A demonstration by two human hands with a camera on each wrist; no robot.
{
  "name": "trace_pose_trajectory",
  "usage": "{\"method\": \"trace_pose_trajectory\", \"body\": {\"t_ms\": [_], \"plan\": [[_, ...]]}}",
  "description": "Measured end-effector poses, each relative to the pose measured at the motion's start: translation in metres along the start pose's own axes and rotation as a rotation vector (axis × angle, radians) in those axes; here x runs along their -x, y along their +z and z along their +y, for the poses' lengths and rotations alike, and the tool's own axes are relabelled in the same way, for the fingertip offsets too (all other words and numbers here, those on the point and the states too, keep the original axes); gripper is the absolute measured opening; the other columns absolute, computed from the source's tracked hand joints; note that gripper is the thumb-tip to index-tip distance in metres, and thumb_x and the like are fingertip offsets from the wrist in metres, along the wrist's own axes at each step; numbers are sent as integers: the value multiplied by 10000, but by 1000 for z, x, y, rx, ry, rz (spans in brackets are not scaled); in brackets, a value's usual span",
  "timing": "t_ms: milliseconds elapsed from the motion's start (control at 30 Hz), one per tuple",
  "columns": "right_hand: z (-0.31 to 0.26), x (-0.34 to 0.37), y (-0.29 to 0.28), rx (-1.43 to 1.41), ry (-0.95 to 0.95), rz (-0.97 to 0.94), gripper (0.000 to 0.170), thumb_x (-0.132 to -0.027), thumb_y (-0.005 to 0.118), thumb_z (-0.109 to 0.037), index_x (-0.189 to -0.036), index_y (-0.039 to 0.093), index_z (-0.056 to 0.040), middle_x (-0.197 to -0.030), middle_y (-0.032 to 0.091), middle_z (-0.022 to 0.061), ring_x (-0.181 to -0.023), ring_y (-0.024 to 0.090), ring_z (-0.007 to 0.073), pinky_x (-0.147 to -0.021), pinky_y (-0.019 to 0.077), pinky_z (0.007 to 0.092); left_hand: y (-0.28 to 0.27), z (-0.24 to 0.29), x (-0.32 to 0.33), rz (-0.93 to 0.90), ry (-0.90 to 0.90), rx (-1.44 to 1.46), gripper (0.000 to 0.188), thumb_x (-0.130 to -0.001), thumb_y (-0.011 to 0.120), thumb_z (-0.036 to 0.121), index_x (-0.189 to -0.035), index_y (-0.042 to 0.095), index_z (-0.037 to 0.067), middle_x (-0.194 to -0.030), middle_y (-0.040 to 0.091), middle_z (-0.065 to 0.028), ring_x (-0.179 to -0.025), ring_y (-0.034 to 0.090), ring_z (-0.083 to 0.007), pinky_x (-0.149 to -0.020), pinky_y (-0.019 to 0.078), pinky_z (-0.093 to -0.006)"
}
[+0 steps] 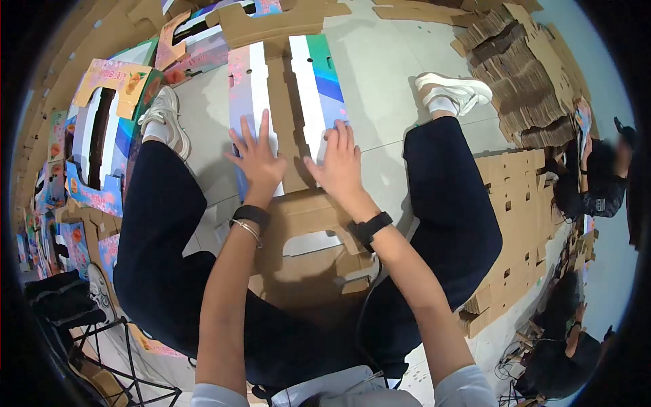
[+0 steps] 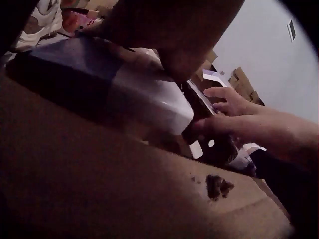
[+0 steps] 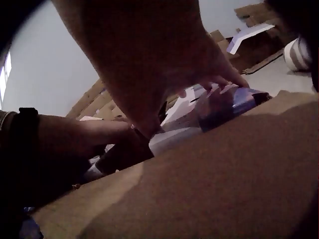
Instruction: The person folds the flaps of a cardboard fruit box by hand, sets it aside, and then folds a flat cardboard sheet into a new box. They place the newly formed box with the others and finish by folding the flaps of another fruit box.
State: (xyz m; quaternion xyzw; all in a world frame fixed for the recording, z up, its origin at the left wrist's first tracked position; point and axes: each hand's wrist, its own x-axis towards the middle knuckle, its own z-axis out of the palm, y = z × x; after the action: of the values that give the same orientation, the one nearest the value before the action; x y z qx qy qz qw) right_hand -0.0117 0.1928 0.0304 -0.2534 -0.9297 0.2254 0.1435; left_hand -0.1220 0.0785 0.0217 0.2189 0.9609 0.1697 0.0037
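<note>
A partly folded cardboard box (image 1: 293, 146) lies on the floor between the person's legs, with a brown inside strip and two printed sides. Spread fingers of the left hand (image 1: 260, 163) rest on the white and purple left panel (image 1: 245, 81). On the white, blue and green right panel (image 1: 319, 81), the right hand (image 1: 339, 166) lies with its fingers loosely bent, thumb toward the middle gap. Nearer the body, a brown flap (image 1: 298, 210) with a cut-out slot extends from the box. Both wrist views are dark and show the hands over the folded panels.
Finished-looking printed boxes (image 1: 105, 136) with slots stand at the left. Stacks of flat cardboard (image 1: 519, 74) rise at the back right, and more flat sheets (image 1: 512, 203) lie beside the right leg. Other people (image 1: 600, 176) sit along the right edge.
</note>
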Motion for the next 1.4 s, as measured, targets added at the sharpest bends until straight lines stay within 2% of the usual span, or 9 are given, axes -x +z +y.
{"method": "trace_pose_trajectory", "body": {"t_ms": [300, 533, 600, 667, 900, 1100, 1200, 1267, 1400], "plan": [[-1, -5, -16, -64, 4, -140, 804, -711, 698, -233, -1391, 290, -101, -1449, 254, 247, -1328, 283, 442, -1026, 360, 507, -12, -11, -8, -32, -64, 357, 912, -650, 681, 113, -1445, 280, 312, -1513, 158, -148, -1382, 108, -470, -978, 208, -736], [15, -15, -41, -302, -36, -210, 771, -721, 678, -209, -1380, 295, -90, -1468, 227, 244, -1302, 349, 417, -1036, 377, 415, -2, -38, -23, 41, 162, 600, 905, -649, 658, 38, -1448, 289, 245, -1472, 216, -211, -1355, 247, -401, -1070, 301, -433], [21, -15, -49, -409, 11, -250, 718, -775, 607, -210, -1404, 268, -134, -1412, 341, 232, -1250, 414, 411, -997, 395, 411, -7, -43, -24, 24, 175, 659, 908, -645, 646, 12, -1448, 289, 239, -1459, 224, -224, -1342, 283, -383, -1070, 312, -374], [26, -14, -58, -443, 69, -270, 648, -841, 506, -214, -1434, 247, -188, -1337, 459, 213, -1181, 490, 381, -964, 403, 400, -25, -44, -23, -179, 51, 901, 919, -643, 606, -34, -1452, 271, 243, -1467, 220, -196, -1293, 359, -334, -1000, 381, -363], [70, -25, -74, -575, 49, -371, 611, -910, 454, -258, -1460, 197, -180, -1364, 444, 215, -1169, 523, 356, -993, 392, 375, -56, -58, -21, -393, -46, 1214, 909, -691, 522, -60, -1477, 156, 213, -1510, 173, -103, -1098, 481, -209, -727, 470, -277], [78, -26, -101, -729, 104, -384, 573, -942, 421, -181, -1480, 234, -113, -1462, 360, 123, -1320, 376, 234, -1080, 284, 320, -88, -71, -17, -568, -154, 1249, 962, -695, 506, -72, -1499, 80, 241, -1480, 267, -46, -923, 522, -138, -663, 443, -250], [103, -32, -100, -826, 84, -380, 591, -882, 415, -78, -1454, 271, -33, -1443, 386, 108, -1319, 363, 198, -1087, 264, 298, -91, -85, -17, -625, -190, 1251, 969, -704, 504, -64, -1507, 52, 235, -1406, 385, -47, -862, 518, -120, -666, 435, -245], [109, -33, -109, -843, 128, -411, 579, -880, 417, -67, -1444, 292, -28, -1426, 405, 104, -1309, 370, 191, -1084, 270, 297, -103, -86, -13, -581, -250, 1182, 954, -699, 495, -54, -1511, 94, 249, -1103, 506, -8, -814, 494, -99, -664, 390, -206], [122, -34, -122, -846, 171, -436, 555, -879, 454, -65, -1420, 341, -19, -1379, 453, 86, -1261, 408, 165, -1060, 302, 288, -102, -105, -16, -538, -217, 1089, 903, -700, 495, -52, -1504, 174, 205, -992, 522, -7, -757, 482, -104, -650, 391, -211]]}}
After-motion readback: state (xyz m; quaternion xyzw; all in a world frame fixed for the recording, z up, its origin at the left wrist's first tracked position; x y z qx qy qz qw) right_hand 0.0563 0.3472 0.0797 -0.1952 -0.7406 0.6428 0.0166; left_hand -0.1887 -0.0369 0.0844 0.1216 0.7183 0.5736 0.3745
